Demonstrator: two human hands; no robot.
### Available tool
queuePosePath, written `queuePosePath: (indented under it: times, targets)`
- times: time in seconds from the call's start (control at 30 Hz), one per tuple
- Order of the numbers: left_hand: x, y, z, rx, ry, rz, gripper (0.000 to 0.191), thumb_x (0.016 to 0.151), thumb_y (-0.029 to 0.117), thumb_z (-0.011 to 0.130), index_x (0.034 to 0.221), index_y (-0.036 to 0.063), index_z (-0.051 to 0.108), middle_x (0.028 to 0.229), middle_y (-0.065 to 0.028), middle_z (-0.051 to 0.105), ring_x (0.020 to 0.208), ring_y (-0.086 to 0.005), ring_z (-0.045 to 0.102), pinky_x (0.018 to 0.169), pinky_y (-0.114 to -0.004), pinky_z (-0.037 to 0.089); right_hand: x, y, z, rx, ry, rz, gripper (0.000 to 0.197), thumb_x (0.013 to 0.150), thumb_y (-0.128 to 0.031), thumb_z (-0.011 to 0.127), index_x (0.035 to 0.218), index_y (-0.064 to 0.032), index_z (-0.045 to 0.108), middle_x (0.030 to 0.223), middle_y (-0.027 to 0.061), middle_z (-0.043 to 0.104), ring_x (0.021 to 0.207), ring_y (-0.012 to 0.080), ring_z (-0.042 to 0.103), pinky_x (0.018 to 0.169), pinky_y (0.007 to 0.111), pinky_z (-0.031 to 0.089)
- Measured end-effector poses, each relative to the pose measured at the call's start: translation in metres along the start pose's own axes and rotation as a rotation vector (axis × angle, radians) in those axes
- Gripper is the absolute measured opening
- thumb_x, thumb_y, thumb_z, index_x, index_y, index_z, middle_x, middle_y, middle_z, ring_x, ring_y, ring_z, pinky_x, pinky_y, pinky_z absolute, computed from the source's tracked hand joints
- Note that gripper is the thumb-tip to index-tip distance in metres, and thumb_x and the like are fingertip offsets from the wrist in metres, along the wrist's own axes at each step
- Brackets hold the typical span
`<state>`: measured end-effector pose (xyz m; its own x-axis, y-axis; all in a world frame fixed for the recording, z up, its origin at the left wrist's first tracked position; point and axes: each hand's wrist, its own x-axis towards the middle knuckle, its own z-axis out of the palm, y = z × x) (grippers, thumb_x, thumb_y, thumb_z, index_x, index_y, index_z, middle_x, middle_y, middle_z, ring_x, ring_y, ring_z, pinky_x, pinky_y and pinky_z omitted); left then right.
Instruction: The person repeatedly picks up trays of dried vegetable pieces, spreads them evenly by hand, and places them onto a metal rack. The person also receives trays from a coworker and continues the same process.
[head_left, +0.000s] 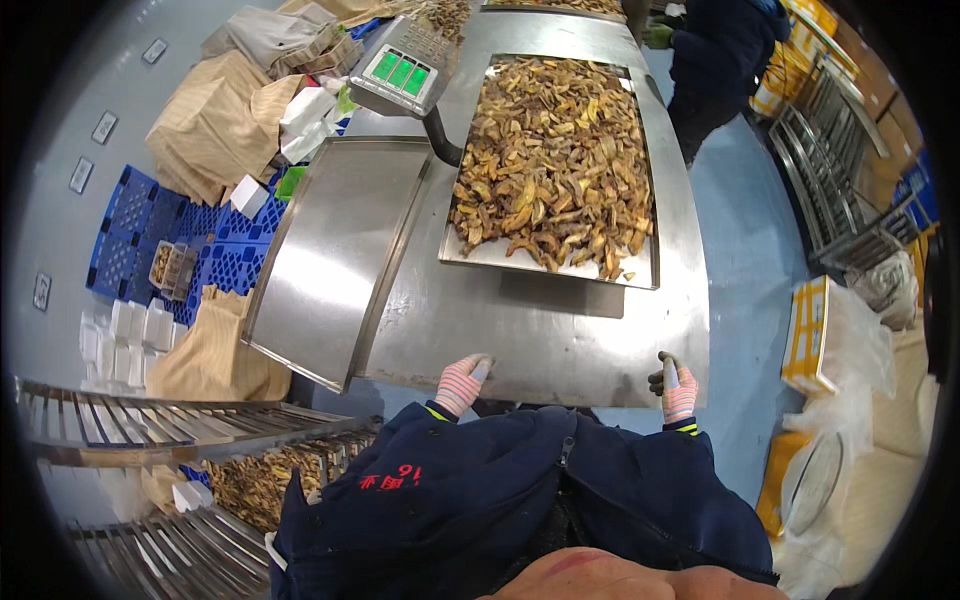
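My left hand (463, 384), in a striped pink glove with a greyish palm, hovers at the near edge of the stainless-steel table (525, 360). No object shows in it, and its finger spread is hard to make out. At the table's near right corner is my right hand (676, 388), gloved alike, fingers parted and dark at the tips, holding nothing. Ahead of both hands, a shallow metal tray (465, 251) carries a thick layer of brown and yellowish dried slices (555, 165). Its near rim casts a shadow on the tabletop. To the left lies a bare metal tray (322, 262).
A scale display (401, 71) with green screens rises on a bent post. Blue plastic pallets (135, 225) and cloth-covered piles (217, 120) line the left. Metal racks (172, 435) stand lower left. Another person (720, 67) stands at the far right; a taped foam box (810, 330) sits nearer.
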<state>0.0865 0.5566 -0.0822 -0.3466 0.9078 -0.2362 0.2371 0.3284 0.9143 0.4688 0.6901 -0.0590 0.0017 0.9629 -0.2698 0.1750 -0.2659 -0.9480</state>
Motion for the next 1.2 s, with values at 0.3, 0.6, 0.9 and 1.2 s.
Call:
queuePosePath:
  times: [0.3, 0.6, 0.9, 1.2]
  targets:
    - [0.044, -0.011, 0.059, 0.159, 0.217, -0.065, 0.032, 0.091, 0.031, 0.055, 0.105, 0.0047, 0.066, 0.089, -0.0132, 0.069, 0.079, -0.0214, 0.065, 0.075, -0.033, 0.050, 0.134, -0.016, -0.041, 0.035, -0.074, -0.007, 0.031, 0.096, -0.027, 0.050, 0.113, -0.0050, 0.063, 0.064, 0.0063, 0.062, 0.052, 0.0106, 0.055, 0.049, 0.026, 0.045]
    - [0.040, 0.003, 0.069, 0.128, 0.348, -0.146, 0.038, 0.090, 0.031, 0.060, 0.118, 0.0055, 0.060, 0.102, -0.0148, 0.067, 0.091, -0.0249, 0.064, 0.081, -0.036, 0.050, 0.220, -0.046, -0.032, -0.114, -0.072, -0.297, 0.027, 0.097, -0.024, 0.050, 0.113, -0.0061, 0.062, 0.071, 0.0068, 0.063, 0.057, 0.0108, 0.056, 0.056, 0.025, 0.048]
    - [0.132, 0.104, 0.116, -1.132, 0.261, -0.254, 0.056, 0.085, 0.034, 0.066, 0.126, 0.0012, 0.046, 0.124, -0.0185, 0.052, 0.114, -0.0332, 0.051, 0.097, -0.046, 0.042, 0.470, -0.160, 0.045, -0.114, -0.116, -0.409, 0.055, 0.091, -0.041, 0.054, 0.133, -0.0061, 0.048, 0.120, 0.0153, 0.059, 0.111, 0.0271, 0.055, 0.093, 0.034, 0.045]
    - [0.161, 0.136, 0.081, -0.645, 0.356, -0.436, 0.022, 0.077, 0.009, 0.063, 0.095, -0.0036, 0.063, 0.085, -0.0148, 0.065, 0.078, -0.0288, 0.065, 0.072, -0.039, 0.053, 0.698, -0.196, 0.114, -0.218, -0.002, -0.216, 0.088, 0.079, -0.073, 0.046, 0.122, 0.0028, 0.057, 0.121, 0.0242, 0.059, 0.114, 0.0358, 0.055, 0.096, 0.039, 0.041]
